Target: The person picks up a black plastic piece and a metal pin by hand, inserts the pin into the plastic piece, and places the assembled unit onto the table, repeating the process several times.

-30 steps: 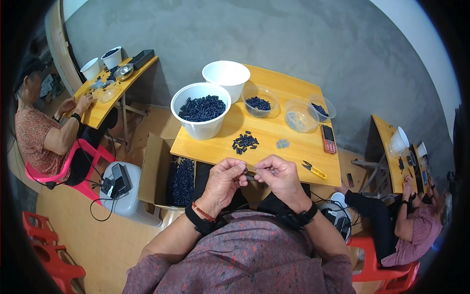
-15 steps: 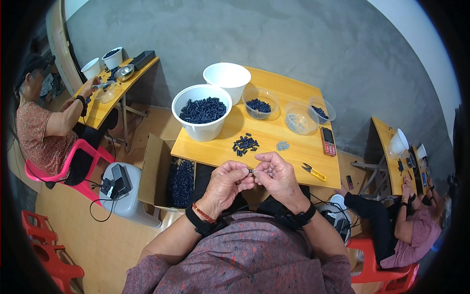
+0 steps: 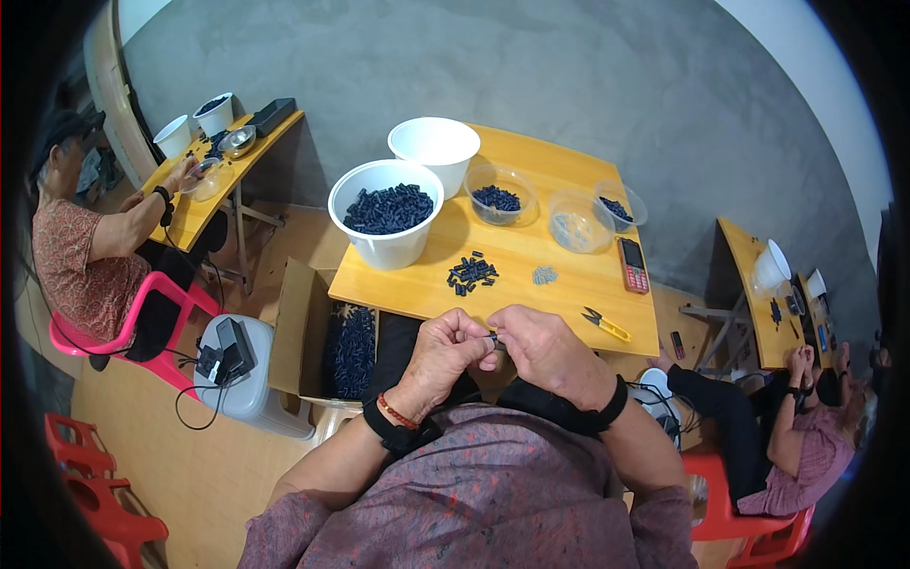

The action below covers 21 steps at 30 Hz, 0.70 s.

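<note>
Just off the table's front edge, my left hand [image 3: 441,358] pinches a small black cylindrical piece [image 3: 493,336] between thumb and fingers. My right hand [image 3: 548,353] is closed at the other end of the same piece, its back turned up so that its fingertips are partly hidden. Beyond my hands lie a loose pile of black cylindrical pieces [image 3: 472,274] and a small heap of silvery parts [image 3: 544,275]. Yellow-handled thread snips [image 3: 608,324] rest to the right, their blades apart.
On the table [image 3: 398,289] are a full white bucket [image 3: 384,248], another white bucket [image 3: 431,142], clear tubs [image 3: 500,216] and a red phone [image 3: 633,266]. A cardboard box [image 3: 296,332] of black pieces stands below left. People work at side tables, left and right.
My right hand has rolled over, its back now facing up, while its fingertips stay at the black piece. My left hand has shifted slightly and keeps its pinch.
</note>
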Each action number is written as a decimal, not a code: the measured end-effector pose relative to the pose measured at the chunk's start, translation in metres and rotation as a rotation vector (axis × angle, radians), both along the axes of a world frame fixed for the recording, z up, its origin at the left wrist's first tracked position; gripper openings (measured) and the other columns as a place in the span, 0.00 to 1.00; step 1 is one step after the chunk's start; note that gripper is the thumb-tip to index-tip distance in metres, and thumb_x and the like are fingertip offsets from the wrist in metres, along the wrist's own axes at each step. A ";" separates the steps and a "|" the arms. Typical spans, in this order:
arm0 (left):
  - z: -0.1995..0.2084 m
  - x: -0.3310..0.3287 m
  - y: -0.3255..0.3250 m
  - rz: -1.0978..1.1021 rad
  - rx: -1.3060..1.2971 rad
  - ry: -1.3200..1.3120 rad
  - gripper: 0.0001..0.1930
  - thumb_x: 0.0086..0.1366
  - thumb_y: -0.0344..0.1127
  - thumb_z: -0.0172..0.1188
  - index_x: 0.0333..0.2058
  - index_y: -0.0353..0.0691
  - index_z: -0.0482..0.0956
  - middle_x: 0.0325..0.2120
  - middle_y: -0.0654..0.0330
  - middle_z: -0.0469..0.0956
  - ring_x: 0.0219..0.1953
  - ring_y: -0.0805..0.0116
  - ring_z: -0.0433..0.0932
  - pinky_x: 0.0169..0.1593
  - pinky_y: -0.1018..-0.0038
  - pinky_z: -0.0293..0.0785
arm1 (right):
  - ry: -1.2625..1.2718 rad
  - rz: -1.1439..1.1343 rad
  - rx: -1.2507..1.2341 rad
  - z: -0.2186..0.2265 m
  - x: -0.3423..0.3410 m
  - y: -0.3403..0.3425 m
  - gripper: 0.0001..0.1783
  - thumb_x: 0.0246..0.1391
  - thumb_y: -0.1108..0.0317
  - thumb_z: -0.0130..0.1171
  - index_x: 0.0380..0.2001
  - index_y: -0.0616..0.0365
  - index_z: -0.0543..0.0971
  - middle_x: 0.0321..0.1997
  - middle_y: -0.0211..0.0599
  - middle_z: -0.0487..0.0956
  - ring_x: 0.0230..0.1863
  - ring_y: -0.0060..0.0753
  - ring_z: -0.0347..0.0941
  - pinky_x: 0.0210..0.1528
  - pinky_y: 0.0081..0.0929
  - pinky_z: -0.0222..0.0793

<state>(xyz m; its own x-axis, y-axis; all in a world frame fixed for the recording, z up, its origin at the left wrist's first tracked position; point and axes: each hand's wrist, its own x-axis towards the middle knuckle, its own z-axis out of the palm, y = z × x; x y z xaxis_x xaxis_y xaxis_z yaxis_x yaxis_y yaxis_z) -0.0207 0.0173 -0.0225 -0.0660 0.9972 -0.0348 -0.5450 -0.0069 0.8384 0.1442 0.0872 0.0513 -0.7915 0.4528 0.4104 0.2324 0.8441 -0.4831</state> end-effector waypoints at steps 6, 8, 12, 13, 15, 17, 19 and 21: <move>0.007 0.001 -0.004 -0.059 -0.029 -0.218 0.04 0.62 0.19 0.58 0.31 0.35 0.74 0.30 0.51 0.81 0.31 0.61 0.84 0.38 0.68 0.84 | 0.111 -0.053 -0.326 -0.004 0.007 -0.003 0.08 0.55 0.81 0.57 0.39 0.65 0.75 0.34 0.43 0.82 0.31 0.28 0.80 0.35 0.23 0.78; 0.006 0.001 -0.003 -0.082 -0.021 -0.283 0.04 0.63 0.20 0.58 0.32 0.35 0.74 0.31 0.50 0.81 0.32 0.59 0.84 0.40 0.66 0.84 | 0.349 -0.110 -0.805 -0.015 0.010 0.003 0.09 0.54 0.79 0.59 0.40 0.67 0.76 0.33 0.40 0.82 0.29 0.27 0.80 0.32 0.23 0.75; 0.002 -0.001 -0.003 -0.114 0.004 -0.362 0.03 0.64 0.21 0.57 0.33 0.35 0.75 0.34 0.49 0.81 0.35 0.59 0.84 0.41 0.66 0.84 | 0.338 -0.110 -0.822 -0.024 0.011 0.003 0.06 0.56 0.78 0.60 0.37 0.67 0.78 0.33 0.35 0.82 0.31 0.20 0.78 0.34 0.19 0.74; 0.002 0.000 -0.002 -0.115 0.004 -0.352 0.03 0.64 0.21 0.58 0.33 0.35 0.75 0.34 0.48 0.81 0.35 0.59 0.84 0.41 0.66 0.84 | 0.315 -0.117 -0.770 -0.026 0.009 0.001 0.05 0.55 0.78 0.60 0.35 0.67 0.79 0.32 0.36 0.82 0.31 0.20 0.78 0.33 0.19 0.74; -0.001 0.001 -0.002 -0.113 0.008 -0.342 0.03 0.64 0.21 0.58 0.33 0.35 0.75 0.34 0.49 0.81 0.35 0.59 0.84 0.41 0.66 0.84 | 0.292 -0.121 -0.720 -0.026 0.007 0.000 0.03 0.54 0.78 0.60 0.33 0.67 0.80 0.31 0.36 0.82 0.30 0.21 0.78 0.33 0.19 0.73; -0.004 0.001 -0.003 -0.108 0.011 -0.331 0.03 0.64 0.21 0.58 0.33 0.36 0.75 0.34 0.50 0.81 0.36 0.60 0.83 0.41 0.66 0.84 | 0.232 -0.130 -0.519 -0.022 0.005 -0.002 0.02 0.52 0.78 0.61 0.29 0.67 0.81 0.30 0.38 0.81 0.29 0.23 0.77 0.32 0.20 0.72; -0.005 0.004 -0.002 -0.074 0.000 -0.301 0.03 0.64 0.21 0.59 0.33 0.36 0.74 0.32 0.52 0.81 0.34 0.61 0.84 0.41 0.67 0.84 | 0.239 -0.121 -0.487 -0.022 0.006 -0.006 0.02 0.51 0.78 0.61 0.29 0.67 0.81 0.29 0.39 0.81 0.29 0.24 0.76 0.31 0.21 0.71; -0.004 0.006 -0.003 -0.065 -0.005 -0.231 0.04 0.63 0.21 0.59 0.33 0.36 0.74 0.31 0.52 0.81 0.33 0.62 0.84 0.40 0.68 0.84 | 0.245 -0.109 -0.455 -0.024 0.007 -0.009 0.02 0.51 0.78 0.62 0.29 0.66 0.81 0.29 0.39 0.80 0.28 0.25 0.76 0.31 0.22 0.71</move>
